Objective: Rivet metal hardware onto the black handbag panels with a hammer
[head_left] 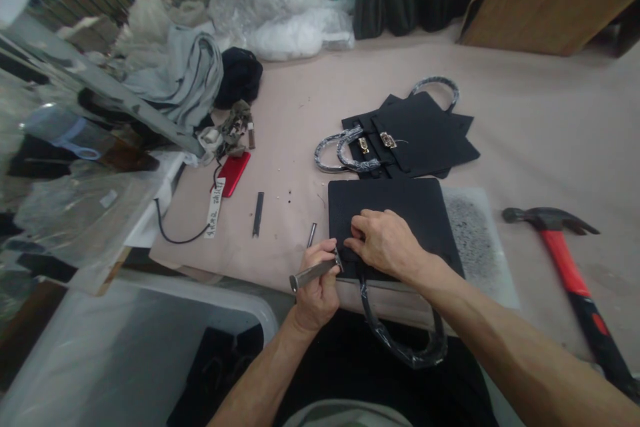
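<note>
A black bag panel (pixel 395 203) lies flat at the table's front edge, its film-wrapped handle (pixel 400 347) hanging over toward my lap. My left hand (pixel 317 287) is closed around a metal punch (pixel 313 275), tilted, with its working end by the panel's left edge. My right hand (pixel 387 240) rests on the panel with fingers curled and pinched near its lower left; what is between the fingertips is hidden. A thin metal rod (pixel 313 234) shows just beyond my left hand. Under the panel's right side is a speckled translucent board (pixel 475 240).
Stacked black bag panels (pixel 425 130) with wrapped handles and gold-coloured clasps lie behind. A claw hammer (pixel 565 260) is at right. On the left are a dark metal strip (pixel 258 215) and a red phone-like object (pixel 234 173). Finished-looking bags (pixel 370 0) and a cardboard box (pixel 550 10) stand at the back.
</note>
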`<state>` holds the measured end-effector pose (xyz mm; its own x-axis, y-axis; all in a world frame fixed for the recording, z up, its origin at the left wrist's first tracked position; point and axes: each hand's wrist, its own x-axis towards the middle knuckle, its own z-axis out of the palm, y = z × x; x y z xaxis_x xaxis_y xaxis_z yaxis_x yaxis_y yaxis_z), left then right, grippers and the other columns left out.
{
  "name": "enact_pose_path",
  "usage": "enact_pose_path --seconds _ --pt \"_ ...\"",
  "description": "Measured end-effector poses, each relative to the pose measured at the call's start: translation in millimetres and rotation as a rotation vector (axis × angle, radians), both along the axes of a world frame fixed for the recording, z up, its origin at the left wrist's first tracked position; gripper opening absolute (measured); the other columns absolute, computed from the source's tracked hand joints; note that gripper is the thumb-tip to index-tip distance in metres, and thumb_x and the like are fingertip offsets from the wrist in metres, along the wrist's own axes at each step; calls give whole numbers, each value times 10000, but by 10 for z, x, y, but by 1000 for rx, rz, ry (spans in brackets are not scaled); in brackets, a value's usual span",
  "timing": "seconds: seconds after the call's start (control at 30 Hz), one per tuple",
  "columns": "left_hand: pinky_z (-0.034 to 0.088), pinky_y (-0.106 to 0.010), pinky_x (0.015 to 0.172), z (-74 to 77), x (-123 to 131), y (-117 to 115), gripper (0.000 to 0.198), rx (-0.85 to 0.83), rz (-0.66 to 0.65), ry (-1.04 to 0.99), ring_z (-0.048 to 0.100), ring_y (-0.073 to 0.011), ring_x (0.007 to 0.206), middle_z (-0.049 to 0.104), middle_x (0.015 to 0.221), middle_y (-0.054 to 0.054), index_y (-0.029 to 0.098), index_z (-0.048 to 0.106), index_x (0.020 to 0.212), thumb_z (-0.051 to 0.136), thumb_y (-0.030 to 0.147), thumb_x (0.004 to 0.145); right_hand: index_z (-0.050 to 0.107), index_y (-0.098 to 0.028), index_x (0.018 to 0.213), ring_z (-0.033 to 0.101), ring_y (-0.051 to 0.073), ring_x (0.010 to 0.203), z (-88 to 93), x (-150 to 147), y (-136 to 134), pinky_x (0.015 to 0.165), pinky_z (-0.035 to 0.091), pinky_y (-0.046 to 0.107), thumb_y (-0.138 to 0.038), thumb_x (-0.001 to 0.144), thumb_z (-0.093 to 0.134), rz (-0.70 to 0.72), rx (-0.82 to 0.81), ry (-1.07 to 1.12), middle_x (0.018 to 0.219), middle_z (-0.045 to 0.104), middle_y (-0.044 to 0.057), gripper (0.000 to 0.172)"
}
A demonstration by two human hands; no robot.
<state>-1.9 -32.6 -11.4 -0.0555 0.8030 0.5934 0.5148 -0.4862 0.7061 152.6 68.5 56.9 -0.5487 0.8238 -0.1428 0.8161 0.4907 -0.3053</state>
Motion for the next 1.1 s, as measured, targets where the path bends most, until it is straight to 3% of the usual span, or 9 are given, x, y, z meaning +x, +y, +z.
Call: enact_pose_path --seconds 0.27,0.47,0.7,0.93,1.1 --pt "567 -439 979 -21 -17 -7 157 -18 -19 -29 627 -236 1140 629 1166 -127 168 547 1103 484 104 974 676 -185 862 663 223 760 61 -47 98 636 362 305 -408 898 621 127 -19 -79 848 715 79 232" --pt "581 -417 959 22 -66 56 180 8 -80 -8 639 -224 1124 647 1146 -120 171 547 1119 487 92 969 662 -220 780 631 185 689 23 -29 165 568 288 284 -398 836 676 15 -99 -28 710 687 15 187" --pt "580 -403 941 74 -118 140 164 -1 -150 13 650 -218 1099 662 1132 -116 176 556 1109 495 108 972 664 -241 768 600 159 682 -38 22 225 571 292 266 -361 772 716 -69 -144 88 716 669 -22 130" --pt "567 -403 936 138 -151 203 124 -52 -235 43 651 -222 1079 660 1121 -128 171 569 1085 506 148 981 692 -242 799 618 173 731 -69 37 231 605 315 271 -353 805 679 -119 -124 146 750 692 -13 112" --pt "565 -389 935 169 -109 240 131 -39 -247 62 654 -216 1077 657 1119 -135 161 581 1088 502 149 983 685 -221 844 593 147 685 -108 65 172 614 335 259 -330 844 643 -172 -133 303 735 681 -20 117"
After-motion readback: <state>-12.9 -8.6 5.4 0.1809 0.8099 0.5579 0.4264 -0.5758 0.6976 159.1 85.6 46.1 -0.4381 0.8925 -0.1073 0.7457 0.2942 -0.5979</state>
